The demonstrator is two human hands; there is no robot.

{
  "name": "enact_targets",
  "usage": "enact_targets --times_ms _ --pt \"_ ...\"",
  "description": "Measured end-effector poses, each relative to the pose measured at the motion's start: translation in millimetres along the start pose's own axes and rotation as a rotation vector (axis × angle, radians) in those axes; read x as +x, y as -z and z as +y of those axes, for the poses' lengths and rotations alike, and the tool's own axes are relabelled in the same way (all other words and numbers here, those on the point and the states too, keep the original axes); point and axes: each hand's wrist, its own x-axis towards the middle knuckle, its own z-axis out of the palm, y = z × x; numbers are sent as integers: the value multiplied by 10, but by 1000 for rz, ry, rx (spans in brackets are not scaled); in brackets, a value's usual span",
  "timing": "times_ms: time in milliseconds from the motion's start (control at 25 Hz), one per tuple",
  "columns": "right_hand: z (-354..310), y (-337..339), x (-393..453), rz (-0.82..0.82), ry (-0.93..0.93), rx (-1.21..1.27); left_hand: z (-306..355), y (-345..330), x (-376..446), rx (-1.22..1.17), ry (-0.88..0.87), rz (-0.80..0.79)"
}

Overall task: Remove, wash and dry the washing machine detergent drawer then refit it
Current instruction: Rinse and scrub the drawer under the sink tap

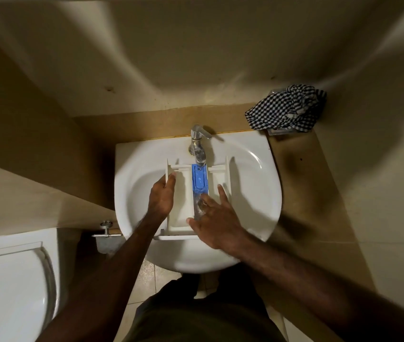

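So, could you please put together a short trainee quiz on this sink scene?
1. True or false: the white plastic detergent drawer lies in the white ceramic basin.
2. What colour is the drawer's middle insert?
3. Which hand holds the drawer's side wall: A left hand, B right hand?

Key
1. True.
2. Blue.
3. A; the right hand's fingers rest spread inside the drawer, under the chrome tap.

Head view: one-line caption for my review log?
Left hand grips detergent drawer in sink under tap; right hand rubs inside.
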Motion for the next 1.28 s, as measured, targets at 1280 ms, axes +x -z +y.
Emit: enact_targets --times_ms 1280 --pt "-427 -209 170 61 -411 580 14 35 -49 29 15 1"
